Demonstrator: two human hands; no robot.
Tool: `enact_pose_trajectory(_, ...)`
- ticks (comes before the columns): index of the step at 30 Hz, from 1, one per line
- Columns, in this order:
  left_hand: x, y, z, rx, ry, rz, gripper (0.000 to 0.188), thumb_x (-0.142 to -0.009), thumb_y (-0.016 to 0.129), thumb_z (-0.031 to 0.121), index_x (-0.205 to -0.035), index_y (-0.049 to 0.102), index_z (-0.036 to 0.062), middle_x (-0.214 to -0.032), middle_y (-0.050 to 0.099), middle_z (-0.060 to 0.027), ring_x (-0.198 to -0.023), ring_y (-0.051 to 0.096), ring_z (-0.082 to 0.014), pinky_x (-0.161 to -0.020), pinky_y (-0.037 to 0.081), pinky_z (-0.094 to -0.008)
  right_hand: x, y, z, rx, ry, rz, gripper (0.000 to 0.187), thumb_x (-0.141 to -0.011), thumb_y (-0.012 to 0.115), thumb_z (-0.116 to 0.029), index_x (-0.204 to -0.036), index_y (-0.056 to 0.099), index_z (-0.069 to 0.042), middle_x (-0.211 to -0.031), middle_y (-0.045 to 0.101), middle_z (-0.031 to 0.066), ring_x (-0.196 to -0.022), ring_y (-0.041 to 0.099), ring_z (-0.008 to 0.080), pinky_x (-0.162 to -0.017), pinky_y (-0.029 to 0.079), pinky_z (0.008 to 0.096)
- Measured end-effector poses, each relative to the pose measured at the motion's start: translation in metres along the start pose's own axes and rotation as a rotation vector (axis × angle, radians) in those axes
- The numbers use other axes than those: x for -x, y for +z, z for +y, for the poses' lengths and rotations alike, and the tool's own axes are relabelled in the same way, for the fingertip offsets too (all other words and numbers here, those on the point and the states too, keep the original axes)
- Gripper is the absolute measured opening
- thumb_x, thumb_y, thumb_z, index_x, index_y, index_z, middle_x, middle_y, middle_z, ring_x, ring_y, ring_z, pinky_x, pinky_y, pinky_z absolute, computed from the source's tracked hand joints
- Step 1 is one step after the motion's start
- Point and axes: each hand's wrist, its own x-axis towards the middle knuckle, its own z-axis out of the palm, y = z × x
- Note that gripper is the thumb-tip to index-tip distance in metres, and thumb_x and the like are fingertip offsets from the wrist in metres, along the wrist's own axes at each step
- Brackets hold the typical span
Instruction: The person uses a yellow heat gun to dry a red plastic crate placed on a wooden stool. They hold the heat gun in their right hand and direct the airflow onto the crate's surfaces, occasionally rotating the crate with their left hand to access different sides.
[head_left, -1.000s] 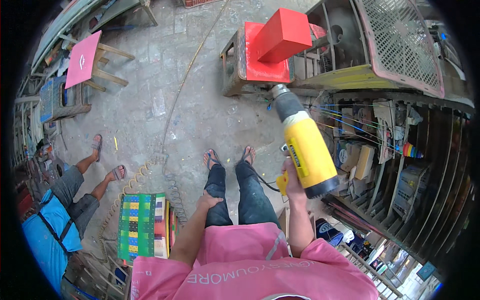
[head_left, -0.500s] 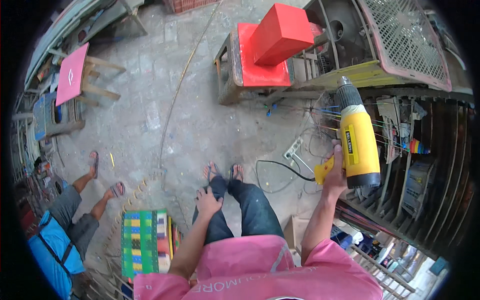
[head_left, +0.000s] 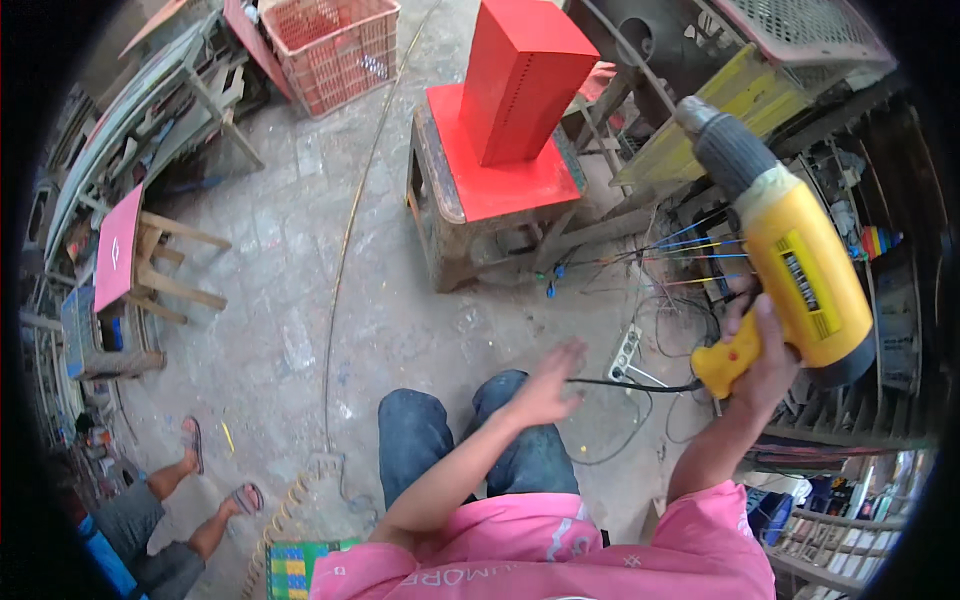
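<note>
My right hand [head_left: 762, 350] is wrapped round the handle of a yellow heat gun [head_left: 795, 255], raised at the right with its dark, ribbed nozzle end tilted up and left. A black cord [head_left: 635, 384] runs from the handle's base toward my left hand [head_left: 550, 388]. That hand is slightly blurred over my right knee, fingers stretched out, close to the cord; whether it touches the cord I cannot tell. Ahead of me, a red box-shaped piece [head_left: 525, 95] stands upright on a red sheet [head_left: 510, 190], which lies on a worn stool [head_left: 455, 245].
A power strip [head_left: 625, 350] lies on the floor beside looping wires. A long hose [head_left: 345, 245] crosses the floor. Red crate [head_left: 335, 60] at the back; pink-topped stool [head_left: 118, 248] at left. Another person's legs [head_left: 180, 510] show lower left. Cluttered racks [head_left: 900, 330] line the right.
My knees are now bent and raised, and the view has shifted. My left hand has left my leg and moved right toward the cord. The heat gun has moved right and tilted more.
</note>
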Motion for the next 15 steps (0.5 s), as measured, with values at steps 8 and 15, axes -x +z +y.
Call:
enact_pose_trajectory(8, -0.02, 0.059, -0.052, 0.46, 0.149, -0.579, 0.075, -0.081, 0.065, 0.011, -0.145, 0.027, 0.0062, -0.129, 0.051, -0.0156, -0.122, 0.048, -0.0271, -0.105, 0.034, -0.0378, 0.009, -0.018, 0.03, 0.002, -0.196, 0.103, 0.031, -0.087, 0.066, -0.015, -0.111, 0.056, 0.003, -0.093, 0.066, 0.0125, -0.06, 0.053, 0.0109, -0.052, 0.043, 0.0215)
enact_pose_trajectory(15, 0.038, 0.074, -0.093, 0.455, 0.13, -0.431, 0.065, -0.084, 0.06, 0.006, -0.142, 0.031, 0.0041, -0.126, 0.052, -0.0125, -0.124, 0.046, -0.0241, -0.106, 0.033, -0.0354, 0.035, 0.038, 0.068, -0.108, -0.125, -0.077, 0.025, -0.085, 0.069, -0.014, -0.101, 0.061, 0.003, -0.086, 0.067, 0.0089, -0.06, 0.054, 0.0082, -0.052, 0.044, 0.0217)
